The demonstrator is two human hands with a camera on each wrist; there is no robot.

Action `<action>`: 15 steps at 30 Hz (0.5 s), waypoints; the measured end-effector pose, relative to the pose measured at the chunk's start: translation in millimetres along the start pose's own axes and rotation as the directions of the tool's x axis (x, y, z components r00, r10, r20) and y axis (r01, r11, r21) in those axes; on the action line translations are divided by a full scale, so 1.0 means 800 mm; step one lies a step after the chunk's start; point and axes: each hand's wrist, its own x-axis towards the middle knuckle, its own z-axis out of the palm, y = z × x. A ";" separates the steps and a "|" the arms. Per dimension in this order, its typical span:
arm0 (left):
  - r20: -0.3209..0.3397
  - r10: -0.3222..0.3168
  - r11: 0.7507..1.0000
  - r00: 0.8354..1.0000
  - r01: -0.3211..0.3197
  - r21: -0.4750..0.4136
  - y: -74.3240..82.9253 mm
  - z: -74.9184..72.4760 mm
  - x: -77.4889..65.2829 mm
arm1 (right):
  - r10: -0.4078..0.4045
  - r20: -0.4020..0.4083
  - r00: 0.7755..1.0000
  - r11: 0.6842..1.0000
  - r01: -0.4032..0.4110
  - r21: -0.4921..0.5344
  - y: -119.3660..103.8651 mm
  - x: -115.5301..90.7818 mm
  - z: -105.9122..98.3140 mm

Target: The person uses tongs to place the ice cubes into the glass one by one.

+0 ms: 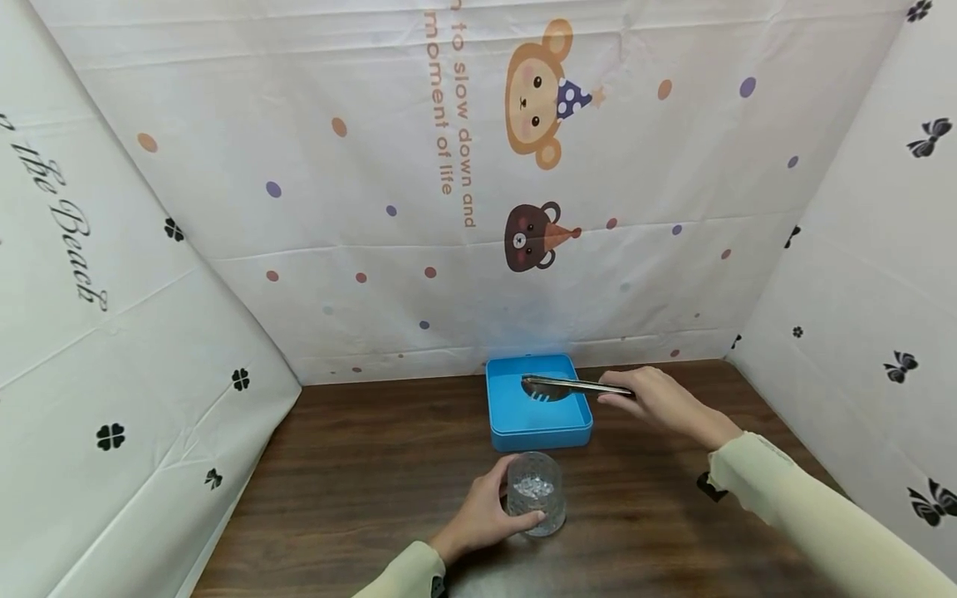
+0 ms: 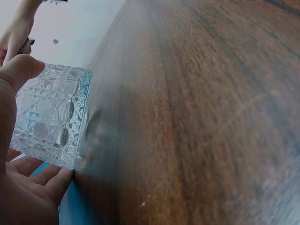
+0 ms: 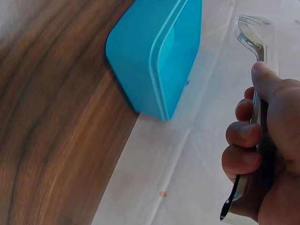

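Observation:
My left hand (image 1: 489, 508) holds a clear patterned glass tumbler (image 1: 537, 496) that stands upright on the wooden table. The thumb lies on its near side and the fingers pass round the far side; the left wrist view shows the cut pattern of the glass (image 2: 51, 115) up close. In my right hand (image 1: 654, 397) is shiny metal cutlery (image 1: 549, 388), held by the handles above a shallow blue box (image 1: 542, 438). A fork (image 3: 251, 19) with a spoon-like bowl beside it shows in the right wrist view. How the two pieces join is hidden by the fingers.
The dark wooden table (image 1: 359, 465) runs back to a white printed cloth (image 1: 359, 316) hanging behind the blue box. More white cloth (image 1: 860, 274) stands up on the right, and another sheet (image 1: 112, 357) on the left.

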 end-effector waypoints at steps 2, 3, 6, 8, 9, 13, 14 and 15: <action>-0.001 0.001 1.000 1.000 -0.001 -0.004 -0.001 0.000 0.000 | -0.032 0.001 1.000 0.999 0.031 0.019 -0.009 -0.004 -0.002; -0.002 0.001 1.000 1.000 -0.001 -0.007 -0.001 0.000 0.000 | -0.047 -0.001 0.999 0.999 0.047 0.024 -0.014 -0.006 -0.003; -0.002 0.003 1.000 1.000 -0.003 -0.011 -0.001 0.000 -0.001 | -0.085 -0.004 0.996 0.996 0.085 0.034 -0.027 -0.015 -0.006; -0.005 0.008 1.000 1.000 -0.008 -0.010 -0.001 0.000 -0.001 | -0.107 -0.004 0.994 0.994 0.107 0.037 -0.035 -0.022 -0.007; -0.007 0.012 1.000 1.000 -0.012 -0.011 -0.001 0.000 -0.001 | -0.116 -0.002 0.993 0.993 0.116 0.035 -0.038 -0.025 -0.008; -0.012 0.031 0.999 0.999 -0.031 -0.025 0.007 -0.001 -0.002 | -0.140 -0.004 0.990 0.989 0.140 0.037 -0.048 -0.039 -0.012; -0.013 0.034 0.999 0.999 -0.035 -0.028 0.008 -0.002 -0.002 | -0.141 -0.001 0.990 0.989 0.141 0.039 -0.049 -0.042 -0.012; -0.012 0.036 0.999 0.999 -0.036 -0.028 0.009 -0.002 -0.002 | -0.141 0.002 0.990 0.989 0.141 0.045 -0.050 -0.045 -0.012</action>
